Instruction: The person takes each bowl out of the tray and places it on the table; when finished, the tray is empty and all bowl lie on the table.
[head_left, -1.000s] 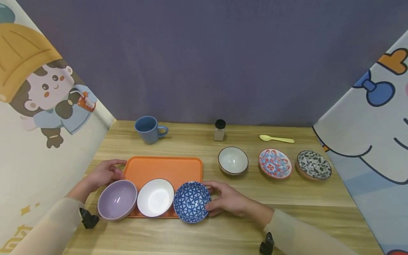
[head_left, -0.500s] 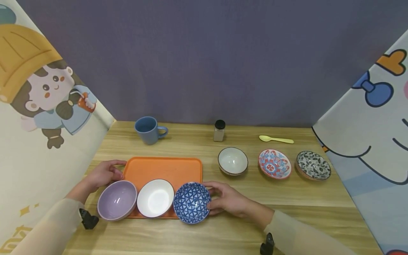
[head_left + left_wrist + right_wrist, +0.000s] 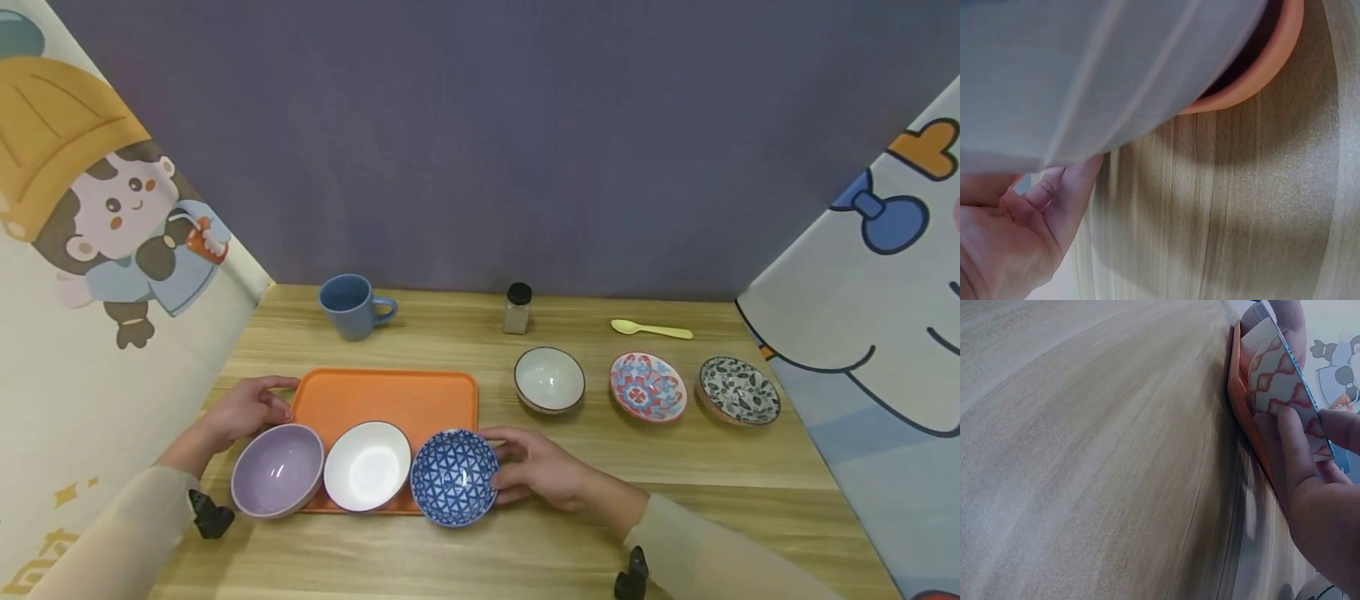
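Observation:
In the head view my left hand (image 3: pixel 243 410) rests at the left edge of the orange tray (image 3: pixel 386 393), just behind the lilac bowl (image 3: pixel 277 471). The bowl's underside hides part of the fingers in the left wrist view. At the tray's right end, my right hand (image 3: pixel 543 471) has its thumb and fingers around the side of a blue-and-white triangle-patterned bowl (image 3: pixel 453 477). Its outer wall shows a red lattice in the right wrist view, with a fingertip against it. Between these two bowls sits a white bowl (image 3: pixel 367 467). All three stand along the tray's front side.
Behind the tray is a blue mug (image 3: pixel 352 307). A black-capped jar (image 3: pixel 517 308) and a yellow spoon (image 3: pixel 651 329) lie along the back. To the right are a dark-rimmed white bowl (image 3: pixel 549 380), a red-and-blue patterned dish (image 3: pixel 648 387) and a leaf-patterned bowl (image 3: pixel 738 390).

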The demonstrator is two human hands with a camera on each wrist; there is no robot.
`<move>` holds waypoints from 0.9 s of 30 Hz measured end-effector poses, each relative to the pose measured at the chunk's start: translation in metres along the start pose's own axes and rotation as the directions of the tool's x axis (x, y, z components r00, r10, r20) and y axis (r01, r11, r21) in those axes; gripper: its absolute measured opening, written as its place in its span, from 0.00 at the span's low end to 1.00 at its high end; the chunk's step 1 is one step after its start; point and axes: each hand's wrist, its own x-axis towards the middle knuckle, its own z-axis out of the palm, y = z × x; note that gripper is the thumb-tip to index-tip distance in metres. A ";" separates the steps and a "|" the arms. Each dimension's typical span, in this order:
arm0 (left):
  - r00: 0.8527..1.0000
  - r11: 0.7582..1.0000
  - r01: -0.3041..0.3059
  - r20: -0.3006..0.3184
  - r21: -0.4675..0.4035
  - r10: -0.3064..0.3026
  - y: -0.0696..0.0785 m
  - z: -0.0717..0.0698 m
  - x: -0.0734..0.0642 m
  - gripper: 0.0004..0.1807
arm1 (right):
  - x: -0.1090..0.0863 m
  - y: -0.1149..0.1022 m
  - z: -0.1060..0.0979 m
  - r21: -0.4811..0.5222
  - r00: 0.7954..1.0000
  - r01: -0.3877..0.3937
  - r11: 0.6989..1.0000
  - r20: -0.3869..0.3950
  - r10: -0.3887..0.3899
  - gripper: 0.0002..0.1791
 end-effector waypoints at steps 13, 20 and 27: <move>1.000 1.000 -0.006 -0.010 -0.018 0.006 -0.006 0.000 0.004 0.34 | -0.005 -0.008 -0.008 0.012 0.999 0.010 1.000 -0.039 -0.010 0.41; 1.000 0.999 0.025 -0.003 -0.022 -0.025 -0.005 -0.003 0.004 0.33 | -0.016 -0.018 -0.020 0.026 0.998 0.041 0.999 -0.048 -0.040 0.40; 0.996 0.996 0.083 -0.025 -0.037 -0.084 -0.002 -0.003 0.008 0.30 | -0.038 -0.033 -0.039 0.036 0.992 0.073 0.997 -0.103 -0.069 0.40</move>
